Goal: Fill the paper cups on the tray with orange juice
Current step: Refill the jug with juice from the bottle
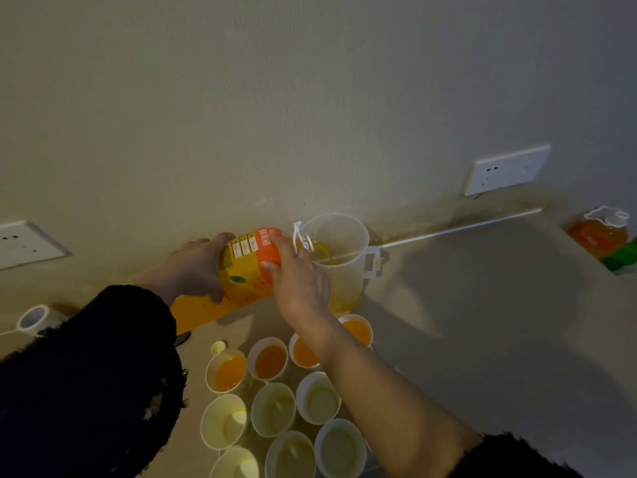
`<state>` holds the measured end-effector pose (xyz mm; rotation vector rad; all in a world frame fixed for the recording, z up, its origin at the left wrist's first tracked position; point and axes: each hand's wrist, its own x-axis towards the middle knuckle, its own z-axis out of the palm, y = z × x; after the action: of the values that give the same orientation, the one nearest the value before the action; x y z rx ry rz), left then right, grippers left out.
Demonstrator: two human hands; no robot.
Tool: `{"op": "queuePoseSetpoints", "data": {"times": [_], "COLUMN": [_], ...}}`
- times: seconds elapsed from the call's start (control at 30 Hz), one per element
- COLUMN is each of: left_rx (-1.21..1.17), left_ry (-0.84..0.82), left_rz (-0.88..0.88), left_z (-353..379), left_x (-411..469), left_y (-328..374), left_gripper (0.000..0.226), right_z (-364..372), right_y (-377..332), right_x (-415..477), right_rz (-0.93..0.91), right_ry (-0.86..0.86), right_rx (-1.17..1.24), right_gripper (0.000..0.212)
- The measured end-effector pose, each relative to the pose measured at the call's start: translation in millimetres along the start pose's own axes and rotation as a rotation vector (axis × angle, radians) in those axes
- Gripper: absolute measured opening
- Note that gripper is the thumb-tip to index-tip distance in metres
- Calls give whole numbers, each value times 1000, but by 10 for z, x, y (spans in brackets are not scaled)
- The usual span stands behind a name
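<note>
Pouring into jug (339, 251), juice bottle (246, 274) gripped inside curled left fingers (213, 238), curled right fingers (281, 243).

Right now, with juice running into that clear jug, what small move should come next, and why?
Probably the left hand and right hand should tip the bottle slightly steeper so more pours. The jug holds only a shallow layer of juice, and several empty cups wait beside four filled cups.

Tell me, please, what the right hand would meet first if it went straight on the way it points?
The right hand already grips the juice bottle in its line; beyond that, probably the wall, though depth is unclear.
</note>
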<state>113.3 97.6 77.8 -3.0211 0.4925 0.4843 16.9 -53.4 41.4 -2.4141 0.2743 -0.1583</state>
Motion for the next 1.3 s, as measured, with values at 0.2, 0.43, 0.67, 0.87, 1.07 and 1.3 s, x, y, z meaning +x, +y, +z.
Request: {"op": "queuePoseSetpoints", "data": {"times": [0.2,0.43,0.67,0.87,1.07,1.3], "left_rx": [-3,-18,5,13,21,21], "left_ry": [5,-4,4,3,7,0], "left_rz": [2,8,2,10,21,22], "left_z": [-2,-8,-6,-2,-20,-48], "left_x": [-9,-5,5,7,2,-16], "left_y": [2,-5,0,-5,-1,14], "left_gripper": [121,119,121,122,122,120], "right_z": [3,15,9,2,5,1], "right_y": [1,-6,-4,1,7,-1], "right_x": [10,8,-6,-4,3,-1], "right_rz": [4,2,-2,-3,-1,1], "right_ry": [-5,-3,7,0,3,12], "right_rx": [3,-7,27,7,17,26], "right_gripper": [52,51,51,51,51,51]}}
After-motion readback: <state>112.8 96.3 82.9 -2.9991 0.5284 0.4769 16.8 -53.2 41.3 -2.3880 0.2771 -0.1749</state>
